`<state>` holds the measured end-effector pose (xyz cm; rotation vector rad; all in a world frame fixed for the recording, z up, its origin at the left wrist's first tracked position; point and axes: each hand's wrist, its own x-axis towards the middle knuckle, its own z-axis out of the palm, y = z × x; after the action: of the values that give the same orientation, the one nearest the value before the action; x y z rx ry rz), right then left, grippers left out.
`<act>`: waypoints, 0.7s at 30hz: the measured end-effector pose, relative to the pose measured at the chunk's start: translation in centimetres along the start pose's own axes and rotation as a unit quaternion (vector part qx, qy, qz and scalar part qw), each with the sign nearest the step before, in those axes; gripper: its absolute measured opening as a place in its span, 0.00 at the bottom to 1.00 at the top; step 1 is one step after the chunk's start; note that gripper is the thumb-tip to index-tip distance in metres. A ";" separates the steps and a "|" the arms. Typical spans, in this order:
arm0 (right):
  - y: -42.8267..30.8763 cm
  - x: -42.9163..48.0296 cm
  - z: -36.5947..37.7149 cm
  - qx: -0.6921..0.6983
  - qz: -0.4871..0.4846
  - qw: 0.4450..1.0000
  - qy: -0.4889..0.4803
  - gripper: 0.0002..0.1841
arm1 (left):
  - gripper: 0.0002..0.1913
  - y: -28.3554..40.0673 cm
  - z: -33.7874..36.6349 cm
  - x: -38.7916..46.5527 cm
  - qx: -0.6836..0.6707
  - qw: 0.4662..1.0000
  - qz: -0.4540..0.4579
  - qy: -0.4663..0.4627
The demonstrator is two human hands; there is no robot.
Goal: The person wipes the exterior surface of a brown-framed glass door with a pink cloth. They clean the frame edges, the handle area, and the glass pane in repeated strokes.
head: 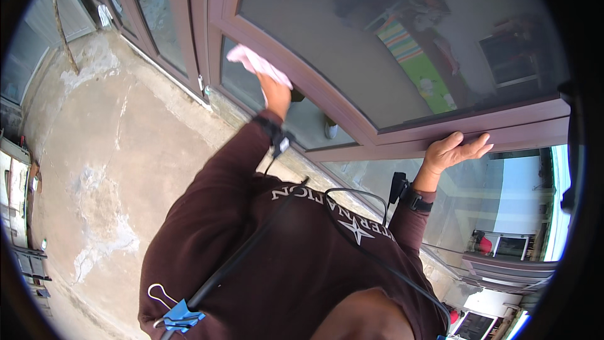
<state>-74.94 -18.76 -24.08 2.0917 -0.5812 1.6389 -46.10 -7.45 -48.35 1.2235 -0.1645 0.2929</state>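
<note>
My left hand (276,94) is closed on a pale pink cloth (258,63), which lies against a small lower glass pane (306,120) in a brownish-pink metal frame (292,59). My right hand (450,151) touches the lower rail beside the large upper glass pane (321,38), its fingers spread and nothing held in them. The large pane shows reflections, including a striped and green area. Both wrists carry black straps with small devices, and a black cable crosses my dark sweatshirt.
Concrete floor (155,146) with pale worn patches spreads to the left. More framed glass panels (160,14) stand at the upper left, near a wooden stick (61,33). A low concrete ledge (231,111) runs below the frame. A blue binder clip (181,316) holds the cable at my side.
</note>
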 end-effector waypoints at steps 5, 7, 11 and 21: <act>0.6 -0.6 -0.2 0.015 -0.010 1.000 -0.017 0.33 | 0.28 0.7 0.0 1.5 -0.153 0.980 -0.122 -0.030; 0.7 -0.8 -0.3 0.010 -0.017 1.000 -0.019 0.32 | 0.19 -0.9 -0.9 4.5 0.069 0.997 -0.031 -0.009; 0.7 -0.9 -0.3 0.039 -0.029 0.999 0.004 0.30 | 0.24 -3.8 -0.7 2.6 0.153 0.988 0.025 -0.003; 0.2 -0.1 -0.3 0.075 -0.098 0.992 -0.015 0.28 | 0.33 -8.5 -1.7 -6.1 0.334 0.915 0.132 -0.185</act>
<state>-75.35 -18.73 -24.12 2.2044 -0.2562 1.5852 -49.36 -9.26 -58.27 1.9408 -0.5989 0.3644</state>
